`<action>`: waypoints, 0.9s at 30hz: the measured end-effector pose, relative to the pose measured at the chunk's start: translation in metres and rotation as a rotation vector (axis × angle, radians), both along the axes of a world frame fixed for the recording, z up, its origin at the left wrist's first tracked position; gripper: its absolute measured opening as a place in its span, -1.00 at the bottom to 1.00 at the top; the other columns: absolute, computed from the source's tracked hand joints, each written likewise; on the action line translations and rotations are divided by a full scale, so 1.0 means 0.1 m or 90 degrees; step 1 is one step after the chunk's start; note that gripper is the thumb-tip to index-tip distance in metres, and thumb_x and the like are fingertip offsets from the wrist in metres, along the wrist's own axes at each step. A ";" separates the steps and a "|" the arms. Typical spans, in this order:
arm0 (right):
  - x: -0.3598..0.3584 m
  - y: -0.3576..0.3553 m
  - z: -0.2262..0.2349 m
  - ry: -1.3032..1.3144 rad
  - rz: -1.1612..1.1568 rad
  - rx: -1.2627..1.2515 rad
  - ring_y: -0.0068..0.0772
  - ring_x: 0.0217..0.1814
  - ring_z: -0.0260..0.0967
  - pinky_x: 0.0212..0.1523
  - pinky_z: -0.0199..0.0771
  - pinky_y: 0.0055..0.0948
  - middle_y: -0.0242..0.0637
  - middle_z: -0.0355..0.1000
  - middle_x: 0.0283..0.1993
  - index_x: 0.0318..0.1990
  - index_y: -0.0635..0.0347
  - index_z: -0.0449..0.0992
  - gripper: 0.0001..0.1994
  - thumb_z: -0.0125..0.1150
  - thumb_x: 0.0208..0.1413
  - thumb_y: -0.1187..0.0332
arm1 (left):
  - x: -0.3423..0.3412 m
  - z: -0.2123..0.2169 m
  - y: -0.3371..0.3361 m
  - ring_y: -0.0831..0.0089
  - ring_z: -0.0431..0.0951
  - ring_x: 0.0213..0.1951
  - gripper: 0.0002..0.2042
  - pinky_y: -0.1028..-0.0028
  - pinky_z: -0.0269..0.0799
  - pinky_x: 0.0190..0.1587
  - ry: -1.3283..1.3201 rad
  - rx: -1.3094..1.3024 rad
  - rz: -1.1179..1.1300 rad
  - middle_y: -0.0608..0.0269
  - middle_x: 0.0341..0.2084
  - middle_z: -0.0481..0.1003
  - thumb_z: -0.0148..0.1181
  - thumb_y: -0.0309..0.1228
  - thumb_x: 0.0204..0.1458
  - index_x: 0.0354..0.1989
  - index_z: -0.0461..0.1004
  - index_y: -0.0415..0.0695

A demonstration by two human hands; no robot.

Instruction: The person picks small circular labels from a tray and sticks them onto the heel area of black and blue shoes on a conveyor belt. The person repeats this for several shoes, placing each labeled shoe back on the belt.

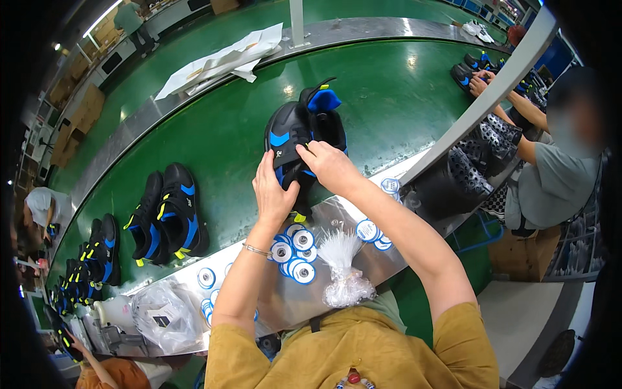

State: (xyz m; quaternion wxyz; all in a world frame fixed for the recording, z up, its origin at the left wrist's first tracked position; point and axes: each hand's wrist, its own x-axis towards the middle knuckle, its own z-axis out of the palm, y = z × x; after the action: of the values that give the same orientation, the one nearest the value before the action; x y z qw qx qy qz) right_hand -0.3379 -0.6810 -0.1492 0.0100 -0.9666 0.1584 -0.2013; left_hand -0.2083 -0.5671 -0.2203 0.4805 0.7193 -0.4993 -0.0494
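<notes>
Black-and-blue shoe [281, 123] sits partly hidden beneath left fingers [265, 170] and right fingers [311, 152], half curled against it; whether either grips cannot be told

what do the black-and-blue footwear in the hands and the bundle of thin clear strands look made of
Black-and-blue footwear: probably matte synthetic or leather, judging by the dull, smooth surface. Bundle of thin clear strands: apparently glossy plastic, judging by its translucency and bright highlights.
</notes>
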 end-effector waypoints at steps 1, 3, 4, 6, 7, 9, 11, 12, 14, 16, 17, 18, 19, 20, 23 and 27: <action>-0.01 0.01 0.00 0.012 0.006 -0.017 -0.23 -0.16 0.40 -0.19 0.55 -0.36 -0.20 0.37 -0.22 0.05 0.33 0.45 -0.58 0.17 -0.05 0.48 | -0.01 0.04 0.01 -0.04 0.26 0.24 -0.19 0.13 0.14 0.25 0.038 -0.016 0.005 -0.19 0.19 0.27 0.27 -0.45 -0.24 0.32 0.13 -0.22; -0.02 0.02 0.03 0.035 0.020 -0.051 -0.25 -0.16 0.40 -0.20 0.56 -0.38 -0.21 0.37 -0.22 0.08 0.32 0.44 -0.56 0.14 -0.04 0.49 | -0.02 0.08 0.03 -0.03 0.27 0.23 -0.16 0.13 0.15 0.24 0.039 -0.020 0.000 -0.17 0.17 0.29 0.28 -0.48 -0.26 0.32 0.10 -0.24; -0.02 0.02 0.03 0.036 0.025 -0.052 -0.26 -0.17 0.40 -0.20 0.56 -0.39 -0.22 0.37 -0.22 0.07 0.32 0.45 -0.56 0.14 -0.04 0.49 | -0.01 0.08 0.03 -0.03 0.27 0.23 -0.16 0.12 0.15 0.24 0.038 -0.023 -0.006 -0.18 0.18 0.28 0.28 -0.47 -0.26 0.33 0.11 -0.22; -0.02 0.02 0.03 0.039 0.036 -0.054 -0.28 -0.18 0.40 -0.20 0.56 -0.42 -0.22 0.38 -0.22 0.07 0.31 0.45 -0.56 0.13 -0.05 0.49 | 0.00 0.06 0.05 -0.04 0.27 0.23 -0.18 0.11 0.16 0.23 0.014 -0.023 -0.007 -0.18 0.18 0.27 0.28 -0.46 -0.25 0.33 0.14 -0.16; -0.01 0.03 0.04 0.042 0.042 -0.057 -0.27 -0.18 0.40 -0.21 0.56 -0.42 -0.22 0.38 -0.23 0.07 0.32 0.45 -0.56 0.13 -0.04 0.49 | 0.00 0.04 0.06 -0.05 0.27 0.23 -0.19 0.11 0.16 0.23 -0.010 -0.018 -0.004 -0.19 0.19 0.26 0.27 -0.45 -0.25 0.33 0.17 -0.12; 0.00 0.03 0.04 0.049 0.054 -0.060 -0.27 -0.19 0.41 -0.23 0.57 -0.42 -0.21 0.39 -0.23 0.07 0.33 0.45 -0.57 0.13 -0.04 0.49 | 0.01 0.02 0.08 -0.06 0.26 0.24 -0.23 0.10 0.16 0.22 -0.035 -0.012 -0.002 -0.20 0.20 0.25 0.27 -0.43 -0.23 0.31 0.23 -0.05; 0.01 0.05 0.02 0.058 0.050 -0.057 -0.25 -0.19 0.39 -0.21 0.55 -0.37 -0.22 0.38 -0.23 0.10 0.32 0.43 -0.54 0.14 -0.05 0.50 | 0.02 0.02 0.10 -0.07 0.25 0.24 -0.27 0.09 0.16 0.21 -0.041 -0.013 -0.002 -0.21 0.20 0.24 0.26 -0.42 -0.22 0.29 0.30 0.02; 0.02 0.06 0.01 0.062 0.048 -0.055 -0.25 -0.19 0.38 -0.20 0.55 -0.35 -0.22 0.38 -0.23 0.11 0.31 0.42 -0.52 0.14 -0.06 0.51 | 0.03 0.01 0.11 -0.07 0.25 0.24 -0.29 0.10 0.16 0.21 -0.046 -0.015 0.000 -0.21 0.21 0.24 0.26 -0.42 -0.22 0.27 0.32 0.02; 0.03 0.05 -0.02 0.065 0.054 -0.062 -0.24 -0.18 0.38 -0.19 0.54 -0.35 -0.22 0.38 -0.23 0.12 0.32 0.42 -0.52 0.14 -0.05 0.51 | 0.04 -0.04 0.11 -0.08 0.25 0.24 -0.33 0.10 0.16 0.21 -0.057 -0.018 0.003 -0.22 0.21 0.24 0.26 -0.42 -0.21 0.25 0.36 0.03; 0.03 0.06 -0.02 0.066 0.051 -0.053 -0.24 -0.18 0.37 -0.18 0.54 -0.35 -0.21 0.38 -0.23 0.12 0.32 0.41 -0.52 0.13 -0.05 0.51 | 0.04 -0.05 0.12 -0.08 0.25 0.24 -0.34 0.09 0.16 0.22 -0.066 -0.017 0.004 -0.22 0.20 0.24 0.26 -0.41 -0.20 0.23 0.38 0.02; 0.03 0.08 0.00 0.067 0.046 -0.041 -0.23 -0.18 0.37 -0.17 0.53 -0.36 -0.21 0.38 -0.23 0.12 0.32 0.41 -0.52 0.13 -0.05 0.52 | 0.05 -0.06 0.13 -0.08 0.26 0.24 -0.35 0.09 0.16 0.22 -0.071 -0.016 0.004 -0.23 0.20 0.24 0.26 -0.41 -0.20 0.23 0.38 0.02; 0.03 0.09 0.01 0.067 0.040 -0.028 -0.23 -0.18 0.37 -0.16 0.53 -0.36 -0.21 0.38 -0.23 0.12 0.32 0.41 -0.52 0.13 -0.05 0.53 | 0.05 -0.07 0.14 -0.09 0.26 0.23 -0.36 0.09 0.16 0.22 -0.082 -0.013 0.010 -0.23 0.20 0.25 0.25 -0.41 -0.19 0.22 0.39 0.00; 0.02 0.09 0.00 0.058 0.041 -0.034 -0.22 -0.18 0.37 -0.16 0.52 -0.36 -0.21 0.38 -0.23 0.12 0.31 0.41 -0.52 0.13 -0.05 0.53 | 0.04 -0.08 0.13 -0.09 0.26 0.23 -0.38 0.09 0.17 0.22 -0.094 -0.013 0.015 -0.23 0.20 0.25 0.25 -0.41 -0.18 0.21 0.40 -0.02; 0.02 0.08 -0.01 0.049 0.043 -0.040 -0.22 -0.18 0.37 -0.16 0.52 -0.36 -0.21 0.38 -0.23 0.12 0.31 0.42 -0.52 0.14 -0.06 0.53 | 0.03 -0.08 0.12 -0.10 0.26 0.22 -0.39 0.10 0.17 0.22 -0.106 -0.013 0.019 -0.23 0.20 0.25 0.24 -0.41 -0.17 0.20 0.40 -0.04; -0.01 0.04 0.06 0.011 0.014 -0.004 -0.20 -0.15 0.37 -0.14 0.50 -0.34 -0.21 0.40 -0.21 0.10 0.31 0.42 -0.54 0.17 -0.03 0.50 | 0.17 -0.08 0.11 -0.11 0.28 0.20 -0.44 0.12 0.19 0.24 -0.033 -0.022 0.019 -0.21 0.18 0.28 0.22 -0.43 -0.13 0.18 0.42 -0.11; -0.11 -0.08 0.15 -0.079 -0.059 0.019 -0.15 -0.06 0.37 -0.07 0.45 -0.26 -0.22 0.44 -0.15 0.06 0.29 0.45 -0.60 0.21 0.01 0.45 | 0.68 -0.17 0.12 -0.06 0.32 0.13 -0.56 0.17 0.21 0.23 0.022 0.060 0.092 -0.17 0.11 0.35 0.18 -0.38 0.01 0.10 0.45 -0.23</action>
State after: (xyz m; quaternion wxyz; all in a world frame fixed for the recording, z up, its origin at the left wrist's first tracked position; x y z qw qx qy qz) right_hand -0.3493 -0.6890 -0.1346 0.0252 -0.9436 0.2050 -0.2589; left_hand -0.1400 -0.5550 -0.2373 0.4567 0.7745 -0.4348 -0.0502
